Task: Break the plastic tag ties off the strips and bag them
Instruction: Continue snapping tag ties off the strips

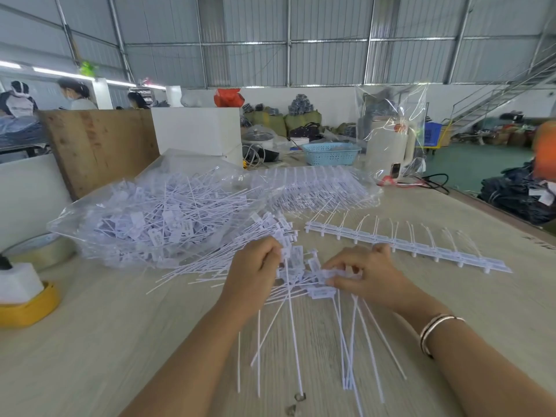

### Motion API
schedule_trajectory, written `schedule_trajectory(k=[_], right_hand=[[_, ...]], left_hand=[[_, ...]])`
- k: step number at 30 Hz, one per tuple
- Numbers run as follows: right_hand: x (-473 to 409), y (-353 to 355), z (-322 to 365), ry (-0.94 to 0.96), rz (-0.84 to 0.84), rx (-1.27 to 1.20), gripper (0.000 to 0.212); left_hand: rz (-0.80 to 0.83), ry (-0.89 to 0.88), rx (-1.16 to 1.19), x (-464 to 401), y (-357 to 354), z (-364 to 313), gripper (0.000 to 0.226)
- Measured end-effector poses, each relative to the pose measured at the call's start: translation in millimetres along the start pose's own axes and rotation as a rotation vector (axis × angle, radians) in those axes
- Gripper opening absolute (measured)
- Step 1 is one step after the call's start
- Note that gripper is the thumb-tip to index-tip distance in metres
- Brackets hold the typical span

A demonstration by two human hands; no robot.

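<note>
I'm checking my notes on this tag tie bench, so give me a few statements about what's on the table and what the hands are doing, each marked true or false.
1. Both hands are on loose white plastic tag ties near the table's middle. True: left hand, right hand.
2. The clear plastic bag on the left is empty. False: it holds many ties.
3. A white plastic strip with ties attached lies beyond the right hand. True.
4. The light blue perforated basket sits beside the left hand. False: it sits at the table's far end.
5. The bracelet is on the left wrist. False: right wrist.
</note>
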State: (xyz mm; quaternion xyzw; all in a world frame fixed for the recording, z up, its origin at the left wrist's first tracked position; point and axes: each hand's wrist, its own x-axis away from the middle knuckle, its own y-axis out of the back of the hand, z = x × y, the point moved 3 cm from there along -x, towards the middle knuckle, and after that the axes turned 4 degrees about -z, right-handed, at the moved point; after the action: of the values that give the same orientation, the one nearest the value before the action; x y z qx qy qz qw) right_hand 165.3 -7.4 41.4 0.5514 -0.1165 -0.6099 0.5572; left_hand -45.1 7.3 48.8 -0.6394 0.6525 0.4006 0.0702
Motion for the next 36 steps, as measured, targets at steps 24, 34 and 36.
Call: schedule_trajectory(k=[24,34,36], right_hand=[[-3,-18,27,0.024,-0.07,-0.075,0.032],[-3,-23,29,0.029,0.001,-0.217,0.021],[-4,-21,29,0.03,-0.054,-0.188,0.022]], left_hand=[[0.147,-0.012,-0.206,5,-16,8,0.011],[0.163,-0.036,-0.267,6,-17,6,0.02],[0.175,-0.049,-0.261,6,-17,6,0.022]])
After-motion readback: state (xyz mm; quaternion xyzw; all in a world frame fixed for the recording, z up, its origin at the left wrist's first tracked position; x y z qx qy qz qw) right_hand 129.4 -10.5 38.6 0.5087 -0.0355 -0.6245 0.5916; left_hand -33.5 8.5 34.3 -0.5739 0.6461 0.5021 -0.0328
